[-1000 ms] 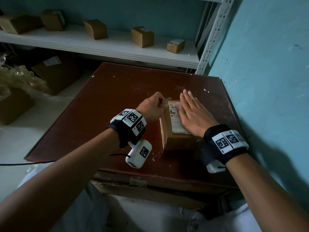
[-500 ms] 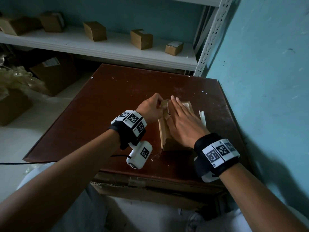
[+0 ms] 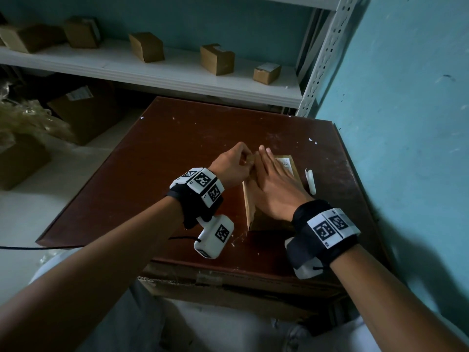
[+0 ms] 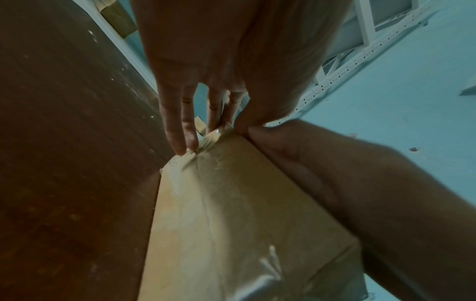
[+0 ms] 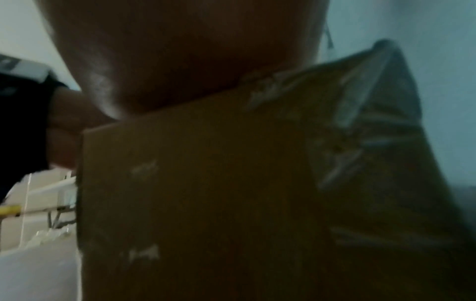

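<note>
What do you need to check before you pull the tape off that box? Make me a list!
1. Box rests on the table: ok.
2. Right hand lies flat on the box, fingers straight: ok.
3. Left hand pinches the tape at the far corner: ok.
4. Tape free along the whole seam: cannot tell.
5. White strip beside the box lies apart from both hands: ok.

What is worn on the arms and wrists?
Bare forearms, no sleeves. The left wristband and right wristband are black, topped with white tiles bearing black square codes. A white left camera block and right camera block hang beneath; a thin black cable runs to the left one.
</note>
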`<state>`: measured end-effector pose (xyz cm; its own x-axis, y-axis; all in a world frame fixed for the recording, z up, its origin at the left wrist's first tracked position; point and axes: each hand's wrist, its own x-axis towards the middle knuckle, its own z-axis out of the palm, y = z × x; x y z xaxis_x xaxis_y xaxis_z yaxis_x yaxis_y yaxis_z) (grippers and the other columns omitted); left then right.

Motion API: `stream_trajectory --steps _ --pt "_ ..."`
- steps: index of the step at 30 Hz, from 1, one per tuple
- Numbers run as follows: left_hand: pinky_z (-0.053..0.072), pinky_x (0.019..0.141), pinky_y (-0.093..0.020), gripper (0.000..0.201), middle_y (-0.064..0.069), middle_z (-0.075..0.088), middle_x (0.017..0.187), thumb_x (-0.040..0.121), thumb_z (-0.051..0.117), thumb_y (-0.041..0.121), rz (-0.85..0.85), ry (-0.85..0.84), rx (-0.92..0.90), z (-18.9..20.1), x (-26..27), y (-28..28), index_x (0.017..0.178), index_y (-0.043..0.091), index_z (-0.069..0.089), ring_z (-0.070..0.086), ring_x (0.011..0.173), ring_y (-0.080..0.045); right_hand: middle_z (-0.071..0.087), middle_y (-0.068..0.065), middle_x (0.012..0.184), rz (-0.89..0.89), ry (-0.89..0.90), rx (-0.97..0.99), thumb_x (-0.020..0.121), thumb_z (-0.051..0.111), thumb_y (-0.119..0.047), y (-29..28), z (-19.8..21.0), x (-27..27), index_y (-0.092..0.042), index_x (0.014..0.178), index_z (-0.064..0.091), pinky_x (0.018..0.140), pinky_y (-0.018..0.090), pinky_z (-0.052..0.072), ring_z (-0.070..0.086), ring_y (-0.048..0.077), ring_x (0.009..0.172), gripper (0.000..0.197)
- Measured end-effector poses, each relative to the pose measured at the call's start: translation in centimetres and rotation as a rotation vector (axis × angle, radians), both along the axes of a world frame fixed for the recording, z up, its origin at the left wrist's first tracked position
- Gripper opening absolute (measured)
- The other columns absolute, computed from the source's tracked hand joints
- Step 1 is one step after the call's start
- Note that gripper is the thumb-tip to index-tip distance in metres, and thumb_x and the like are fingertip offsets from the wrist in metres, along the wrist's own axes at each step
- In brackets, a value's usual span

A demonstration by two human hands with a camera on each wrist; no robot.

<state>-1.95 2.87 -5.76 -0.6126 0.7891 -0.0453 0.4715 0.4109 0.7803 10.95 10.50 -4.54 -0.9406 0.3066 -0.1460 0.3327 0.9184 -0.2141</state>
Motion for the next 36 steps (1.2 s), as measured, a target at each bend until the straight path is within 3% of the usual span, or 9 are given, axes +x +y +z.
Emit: stream_trajectory --steps 5,8,13,21,27,36 --pt "0.052 0.079 -0.037 0.021 -0.006 0.060 0.111 0.095 0.052 0.021 0.010 0.036 0.008 -0.2 0.1 0.1 0.114 0.013 0.051 0.061 0.091 -0.023 -0.021 0.001 0.162 -0.002 -0.029 -0.113 0.104 0.011 -0.040 1.2 0.2 -0.9 -0.013 0.155 -0.011 0.116 0.025 -0.011 -0.020 0.008 0.147 0.062" --pt "0.054 0.084 -0.039 0.022 -0.005 0.060 0.111 0.094 0.054 0.025 0.013 0.049 0.006 -0.3 0.0 0.1 0.114 0.015 0.051 0.061 0.096 -0.022 -0.020 -0.001 0.162 -0.013 -0.014 -0.135 0.105 0.010 -0.038 1.5 0.2 -1.2 -0.014 0.155 -0.010 0.118 0.025 -0.010 -0.019 0.006 0.147 0.059" --pt "0.055 0.080 -0.035 0.019 -0.001 0.060 0.107 0.095 0.054 0.025 0.023 0.061 -0.001 -0.4 -0.1 0.2 0.112 0.018 0.052 0.061 0.092 -0.018 -0.023 -0.002 0.161 -0.021 -0.034 -0.084 0.104 0.005 -0.042 2.5 -0.1 -1.3 -0.016 0.155 -0.012 0.122 0.033 -0.008 -0.020 0.006 0.147 0.059" --pt "0.056 0.084 -0.039 0.018 0.001 0.060 0.109 0.095 0.053 0.027 0.048 0.063 -0.012 -0.3 0.1 0.2 0.111 0.021 0.051 0.061 0.095 -0.018 -0.023 0.004 0.161 -0.040 -0.037 0.090 0.105 0.007 -0.037 3.9 -0.3 0.1 -0.011 0.154 -0.013 0.122 0.029 -0.009 -0.020 0.012 0.148 0.059" --pt "0.055 0.083 -0.035 0.019 0.003 0.058 0.111 0.095 0.054 0.028 0.056 0.074 -0.009 -0.2 0.3 0.1 0.112 0.020 0.052 0.060 0.098 -0.017 -0.023 0.006 0.161 -0.039 -0.012 0.172 0.104 0.006 -0.040 3.8 -0.9 0.9 -0.010 0.154 -0.013 0.119 0.027 -0.012 -0.019 0.013 0.148 0.061" --pt "0.056 0.083 -0.039 0.019 0.003 0.059 0.109 0.094 0.055 0.029 0.067 0.064 -0.015 -0.1 0.4 0.0 0.111 0.021 0.052 0.063 0.095 -0.019 -0.023 0.005 0.161 0.037 0.018 0.223 0.103 0.005 -0.040 2.5 -0.9 2.2 -0.010 0.154 -0.012 0.123 0.032 -0.007 -0.021 0.012 0.148 0.061"
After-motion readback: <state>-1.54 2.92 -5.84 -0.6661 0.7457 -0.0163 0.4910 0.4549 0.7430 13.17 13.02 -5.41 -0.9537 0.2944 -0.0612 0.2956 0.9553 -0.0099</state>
